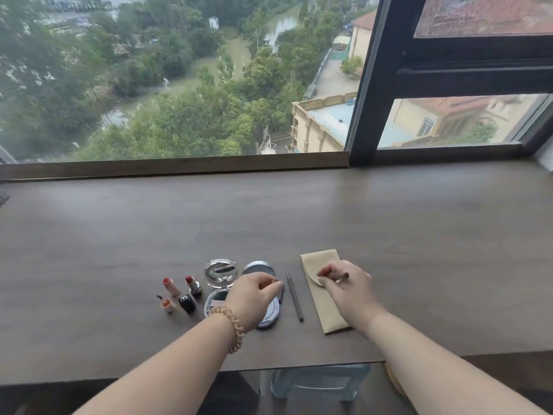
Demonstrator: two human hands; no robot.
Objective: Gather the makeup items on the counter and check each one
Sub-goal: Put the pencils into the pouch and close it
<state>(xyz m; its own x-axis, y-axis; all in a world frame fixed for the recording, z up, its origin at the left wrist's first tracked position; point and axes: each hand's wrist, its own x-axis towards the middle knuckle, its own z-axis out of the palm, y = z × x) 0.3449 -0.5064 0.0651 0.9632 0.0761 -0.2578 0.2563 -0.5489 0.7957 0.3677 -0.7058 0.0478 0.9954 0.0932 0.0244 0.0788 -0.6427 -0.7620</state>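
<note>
Pinching a slim brown pencil (344, 276) in its fingertips, the right hand (344, 290) hovers over the tan pouch (324, 313). The left hand (254, 298) curls above the round compact (270, 314), fingertips drawn together by a small dark piece — whether it grips that, I cannot tell. Risk now: the grey pencil (294, 296) lying between the hands could roll if a wrist brushes it, and the uncapped lipsticks (193, 284) standing just to the left could topple and smear. Everything sits near the front edge of a dark wood-look counter (419, 235) — it runs under a wide window (179, 85), treetops and rooftops far below.
</note>
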